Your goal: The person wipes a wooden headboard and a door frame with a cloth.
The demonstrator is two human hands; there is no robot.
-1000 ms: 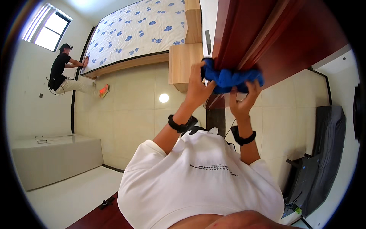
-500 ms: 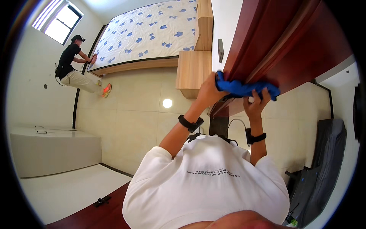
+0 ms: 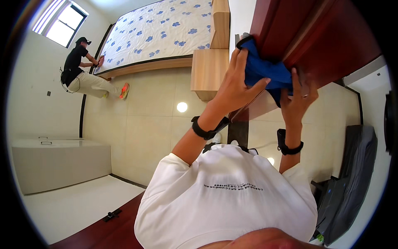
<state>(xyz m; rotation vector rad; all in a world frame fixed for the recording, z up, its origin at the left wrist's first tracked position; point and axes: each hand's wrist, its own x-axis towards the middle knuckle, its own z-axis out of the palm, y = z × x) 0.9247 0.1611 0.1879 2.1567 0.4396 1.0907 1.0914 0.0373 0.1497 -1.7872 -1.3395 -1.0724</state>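
Note:
A blue cloth (image 3: 267, 74) with a dark edge is bunched against the dark red wooden door frame (image 3: 286, 25). My left hand (image 3: 237, 83) grips its left side, with the fingers reaching up along the edge and the thumb lying across the front. At the cloth's right end, my right hand (image 3: 297, 99) holds it between thumb and forefinger, the other fingers somewhat spread and blurred. Black bands circle both my wrists.
A wooden nightstand (image 3: 205, 70) stands left of the frame, beside a bed with a blue-flowered mattress (image 3: 157, 37). Another person (image 3: 76, 62) bends at the bed's far-left corner. A white cabinet (image 3: 62, 166) is at left, dark padded furniture (image 3: 356, 166) at right.
Both hands have moved up the door frame with the cloth. The cloth, stretched into a roll before, now hangs wider and looser. The other person's foot has shifted right.

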